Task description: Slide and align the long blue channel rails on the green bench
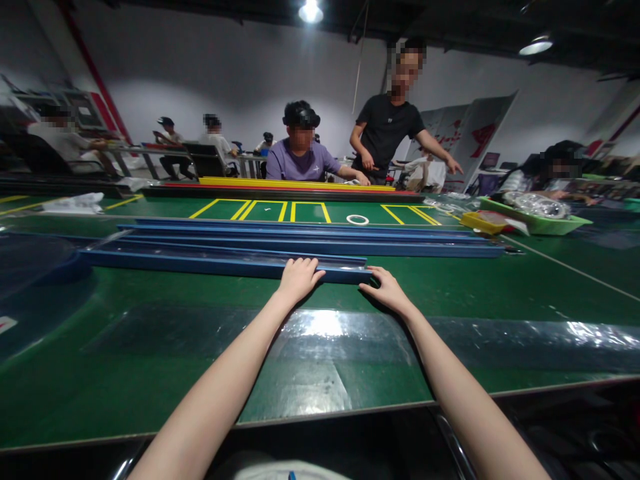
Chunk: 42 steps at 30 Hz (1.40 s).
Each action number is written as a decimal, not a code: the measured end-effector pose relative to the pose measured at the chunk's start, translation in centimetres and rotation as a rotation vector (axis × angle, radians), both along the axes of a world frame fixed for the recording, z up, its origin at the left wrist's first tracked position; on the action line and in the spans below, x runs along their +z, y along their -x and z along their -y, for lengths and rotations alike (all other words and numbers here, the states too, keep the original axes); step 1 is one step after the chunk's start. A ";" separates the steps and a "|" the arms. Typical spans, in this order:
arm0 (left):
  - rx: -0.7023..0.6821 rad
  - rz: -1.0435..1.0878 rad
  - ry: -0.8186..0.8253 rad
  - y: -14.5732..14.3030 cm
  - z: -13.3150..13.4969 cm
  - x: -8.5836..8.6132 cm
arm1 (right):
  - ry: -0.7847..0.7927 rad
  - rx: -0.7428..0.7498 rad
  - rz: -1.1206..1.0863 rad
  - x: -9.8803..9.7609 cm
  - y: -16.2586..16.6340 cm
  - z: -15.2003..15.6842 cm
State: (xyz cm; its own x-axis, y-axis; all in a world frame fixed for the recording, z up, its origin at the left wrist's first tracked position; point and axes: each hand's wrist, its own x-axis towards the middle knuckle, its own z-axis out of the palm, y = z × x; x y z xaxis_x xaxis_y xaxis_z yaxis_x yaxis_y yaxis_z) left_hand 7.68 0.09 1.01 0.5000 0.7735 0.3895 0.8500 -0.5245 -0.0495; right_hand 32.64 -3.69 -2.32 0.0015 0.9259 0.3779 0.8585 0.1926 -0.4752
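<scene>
A long blue channel strip (200, 265) lies crosswise on the green table, its right end in front of me. My left hand (299, 279) is on this strip a little short of that end, fingers over the front wall's upper edge and thumb pointing right along its outer face. At the end itself, my right hand (386, 291) curves around the strip, with the thumb low in front and the fingers above. Clear film shows inside the channel. More blue channel strips (425, 248) lie right behind it, roughly parallel.
Clear plastic film (475, 343) is spread across the green table (165, 400) nearer me. Beyond the strips are a white ring (358, 219), yellow tape lines, and yellow, red and black strips (300, 187). A green tray (560, 225) and yellow tray (483, 223) stand right. People are across the table.
</scene>
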 end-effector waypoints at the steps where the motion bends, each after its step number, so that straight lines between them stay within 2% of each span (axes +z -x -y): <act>1: -0.003 0.006 0.001 0.0 0.0 0.0 | 0.000 -0.001 0.000 0.0 0.0 0.0; 28: 0.002 0.004 0.009 0.2 -0.2 0.3 | 0.049 -0.010 0.111 0.4 0.4 0.5; 42: -0.001 0.002 0.006 0.3 -0.3 0.2 | 0.058 -0.002 0.099 0.7 0.6 0.8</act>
